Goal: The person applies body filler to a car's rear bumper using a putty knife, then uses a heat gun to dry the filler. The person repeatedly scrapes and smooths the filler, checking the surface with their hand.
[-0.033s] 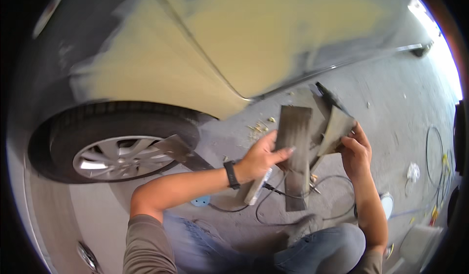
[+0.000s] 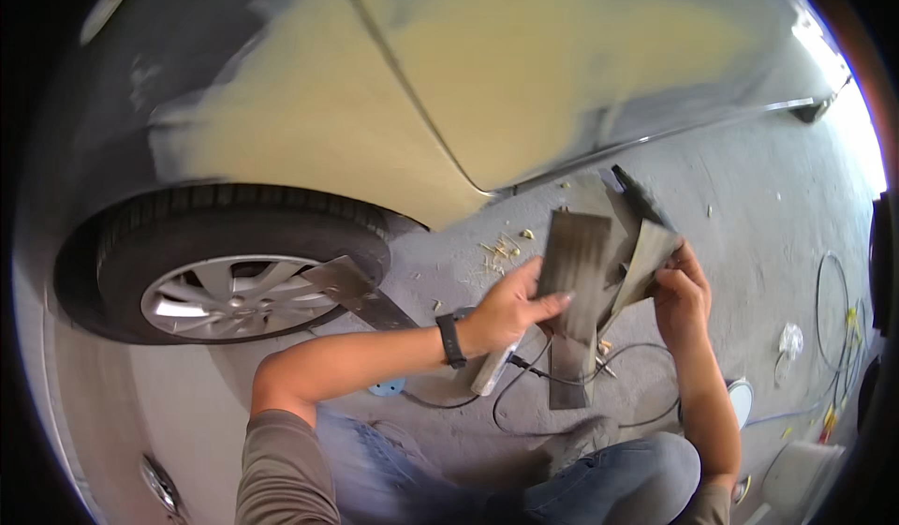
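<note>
My left hand [image 2: 510, 314] grips a flat grey metal blade [image 2: 576, 267], its thumb lying across the face. Beside it, my right hand [image 2: 682, 289] is closed on the edge of a pale, tapered blade [image 2: 646, 263], which overlaps other dark flat blades and a black strip [image 2: 640, 197]. Another long metal blade [image 2: 351, 286] slants in front of the car's wheel [image 2: 234, 305], left of my left hand. A pale bar-like object [image 2: 494, 370] is below my left hand, beside a black cable [image 2: 496, 413]; how it is supported I cannot tell.
A car body [image 2: 478, 66] with beige patches spans the top. On the concrete floor [image 2: 730, 188] lie small yellowish scraps [image 2: 501, 249], a blue perforated disc [image 2: 386, 386], coiled hoses [image 2: 824, 328], a round white lid [image 2: 740, 399] and a crumpled clear item [image 2: 789, 338].
My left hand and its blade have shifted slightly right and down in the picture. The car body also appears a little farther right, so the view has moved slightly. Both grips look unchanged.
</note>
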{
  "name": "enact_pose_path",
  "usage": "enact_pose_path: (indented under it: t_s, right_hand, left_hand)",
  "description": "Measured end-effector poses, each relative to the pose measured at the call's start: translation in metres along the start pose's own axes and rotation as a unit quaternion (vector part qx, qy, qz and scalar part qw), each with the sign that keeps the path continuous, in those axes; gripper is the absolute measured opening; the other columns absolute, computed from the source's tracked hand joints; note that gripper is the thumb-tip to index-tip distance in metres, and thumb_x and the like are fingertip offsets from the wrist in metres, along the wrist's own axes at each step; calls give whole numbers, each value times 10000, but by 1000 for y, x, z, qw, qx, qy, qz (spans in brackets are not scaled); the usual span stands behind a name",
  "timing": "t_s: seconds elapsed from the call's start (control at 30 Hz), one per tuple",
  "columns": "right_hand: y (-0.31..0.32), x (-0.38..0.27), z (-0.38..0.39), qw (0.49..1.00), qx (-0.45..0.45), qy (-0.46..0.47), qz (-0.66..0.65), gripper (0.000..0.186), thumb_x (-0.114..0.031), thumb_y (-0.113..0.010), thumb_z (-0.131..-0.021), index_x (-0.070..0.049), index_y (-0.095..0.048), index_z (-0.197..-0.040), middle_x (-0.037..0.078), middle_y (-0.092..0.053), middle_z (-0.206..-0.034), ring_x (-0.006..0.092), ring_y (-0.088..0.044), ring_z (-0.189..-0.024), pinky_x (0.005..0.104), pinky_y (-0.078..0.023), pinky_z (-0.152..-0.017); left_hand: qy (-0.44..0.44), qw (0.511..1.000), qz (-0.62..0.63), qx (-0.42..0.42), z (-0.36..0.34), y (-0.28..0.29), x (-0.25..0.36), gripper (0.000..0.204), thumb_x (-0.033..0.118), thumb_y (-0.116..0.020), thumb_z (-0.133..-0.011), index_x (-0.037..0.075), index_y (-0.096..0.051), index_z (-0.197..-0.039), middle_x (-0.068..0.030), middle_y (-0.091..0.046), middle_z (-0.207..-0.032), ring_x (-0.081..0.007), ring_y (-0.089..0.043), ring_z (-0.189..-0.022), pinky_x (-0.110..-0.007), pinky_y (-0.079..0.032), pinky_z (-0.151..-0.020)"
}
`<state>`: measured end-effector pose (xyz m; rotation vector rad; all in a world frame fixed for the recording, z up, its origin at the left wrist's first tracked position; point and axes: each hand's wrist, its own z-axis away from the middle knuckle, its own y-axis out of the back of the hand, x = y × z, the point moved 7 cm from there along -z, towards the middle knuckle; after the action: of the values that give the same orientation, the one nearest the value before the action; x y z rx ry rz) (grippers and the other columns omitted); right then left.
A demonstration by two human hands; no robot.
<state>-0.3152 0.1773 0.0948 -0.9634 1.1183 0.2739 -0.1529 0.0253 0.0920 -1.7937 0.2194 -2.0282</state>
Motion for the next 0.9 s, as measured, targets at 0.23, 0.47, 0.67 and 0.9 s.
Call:
enact_pose_path:
  t_s: [0.23, 0.47, 0.67, 0.9]
  right_hand:
    - [-30, 17, -30, 935, 28, 123, 331, 618, 99, -386, -783, 6, -539, -1374, 93, -647, -1181, 154, -609, -1036, 264, -457, -939]
    - [-109, -38, -77, 835, 56, 361, 411, 482, -52, -555, -999, 0, -441, -1464, 84, -589, -1162, 132, -543, -981, 257, -444, -894]
    - [-159, -36, -91, 871, -13, 451, 194, 419, -49, -572, -1035, 21, -440, -1426, 84, -611, -1158, 113, -539, -978, 247, -444, -866]
    - [-186, -56, -87, 658, 173, 617, 396, 576, -106, -554, -1046, 25, -340, -1565, 111, -563, -1173, 177, -491, -998, 284, -446, -911]
  left_hand:
    - [-88, 995, 47, 20, 50, 29, 40, 474, 116, -618, -1027, -2, -428, -1445, -63, -613, -1318, -118, -596, -1174, -302, -493, -1013]
    - [135, 991, -10, 13, 90, 51, -51, 439, 165, -608, -1046, 23, -453, -1431, -21, -647, -1223, -66, -624, -1062, -255, -531, -898]
    - [94, 995, 22, 17, 100, 63, -69, 467, 157, -626, -1039, -1, -436, -1435, -54, -623, -1314, -106, -604, -1163, -289, -483, -1028]
    - [149, 988, 25, 23, 108, 69, -88, 489, 182, -631, -1039, 5, -429, -1447, -58, -618, -1334, -109, -592, -1186, -295, -472, -1040]
